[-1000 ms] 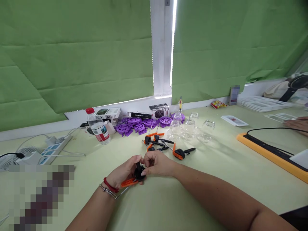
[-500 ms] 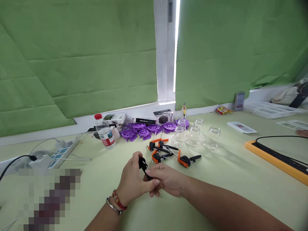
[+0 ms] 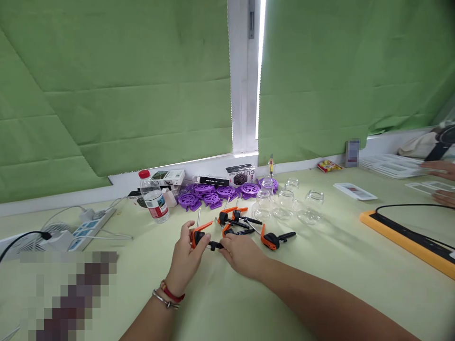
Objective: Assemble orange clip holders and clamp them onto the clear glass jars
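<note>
Held between my two hands is an orange-and-black device (image 3: 200, 235) with a thin metal rod pointing up and a black arm pointing right. My left hand (image 3: 187, 253) is closed on its orange and black body, thumb on the near side. The fingers of my right hand (image 3: 243, 253) pinch the end of the black arm, and the fingertips are partly hidden. Several similar orange-and-black devices (image 3: 272, 240) lie just beyond my right hand, some overlapping. Behind them rests a group of purple plastic parts (image 3: 204, 189), with several clear glass vessels (image 3: 283, 203) to the right.
A red-capped water bottle (image 3: 155, 201) stands at the left, near small boxes (image 3: 167, 176). A power strip (image 3: 90, 229) with cables lies further left. At the right are an orange-edged black panel (image 3: 408, 237), white cards (image 3: 354, 191) and another person's hands (image 3: 442, 168).
The device has turned in my hands, so its orange part and metal rod now show. My left hand has shifted left and my hands are farther apart. The other person's hands show more at right.
</note>
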Demonstrator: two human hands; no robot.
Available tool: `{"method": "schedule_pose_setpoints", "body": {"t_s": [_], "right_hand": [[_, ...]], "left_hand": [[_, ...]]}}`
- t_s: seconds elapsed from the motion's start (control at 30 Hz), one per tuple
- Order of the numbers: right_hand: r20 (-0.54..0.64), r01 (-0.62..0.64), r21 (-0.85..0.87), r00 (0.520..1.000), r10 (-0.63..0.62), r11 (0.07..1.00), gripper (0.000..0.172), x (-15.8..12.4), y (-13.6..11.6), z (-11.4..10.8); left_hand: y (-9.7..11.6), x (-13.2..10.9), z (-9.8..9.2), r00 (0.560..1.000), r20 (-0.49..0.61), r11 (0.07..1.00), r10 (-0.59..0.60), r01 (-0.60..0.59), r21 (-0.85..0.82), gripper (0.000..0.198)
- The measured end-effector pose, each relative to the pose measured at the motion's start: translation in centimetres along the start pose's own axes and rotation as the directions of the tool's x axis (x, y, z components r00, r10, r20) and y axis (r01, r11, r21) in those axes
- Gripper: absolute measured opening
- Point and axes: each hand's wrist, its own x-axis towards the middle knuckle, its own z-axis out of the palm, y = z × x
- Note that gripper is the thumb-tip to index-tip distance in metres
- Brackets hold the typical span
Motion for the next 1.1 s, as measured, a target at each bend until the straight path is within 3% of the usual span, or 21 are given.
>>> {"method": "schedule_pose_setpoints", "body": {"t_s": [0.07,0.23,0.37,0.5,0.7,0.8,0.9,1.1], "right_hand": [[0.038,0.001,-0.121,0.999,0.004,0.993,0.025,0.5,-0.1,0.6],[0.032,-0.016,-0.177,0.999,0.022,0.984,0.023,1.7,0.1,2.3],[0.025,-0.015,-0.224,0.999,0.022,0.974,0.023,2.0,0.5,2.9],[0.013,-0.015,-0.207,1.0,0.018,0.978,0.024,1.9,0.7,2.4],[-0.25,-0.1,-0.137,0.966,0.063,0.986,0.022,1.5,1.9,0.7],[-0.193,-0.148,-0.13,0.974,0.121,0.98,0.034,1.4,2.8,0.6],[-0.121,-0.14,-0.14,0.985,0.124,0.98,0.043,1.5,3.1,0.8],[-0.085,-0.13,-0.104,0.989,0.121,0.986,0.025,1.8,1.3,0.8]], "left_hand": [[-0.3,0.6,0.2,0.989,0.037,0.989,-0.144,0.145,-0.032,0.057],[-2.2,1.8,0.6,0.968,0.062,0.96,-0.244,0.25,-0.123,0.055],[-3.5,2.4,0.8,0.987,-0.015,0.984,-0.159,0.16,0.082,0.047],[-3.7,2.8,0.7,0.996,-0.033,0.937,-0.078,0.085,0.339,0.034],[-4.4,3.5,0.3,0.99,-0.094,0.916,-0.106,0.135,0.379,0.04],[-5.1,3.8,0.2,0.983,-0.149,0.914,-0.109,0.158,0.374,0.053],[-5.5,4.0,0.0,0.984,-0.145,0.895,-0.099,0.152,0.418,0.052],[-5.8,4.2,-0.9,0.979,-0.157,0.866,-0.126,0.186,0.464,0.052]]}}
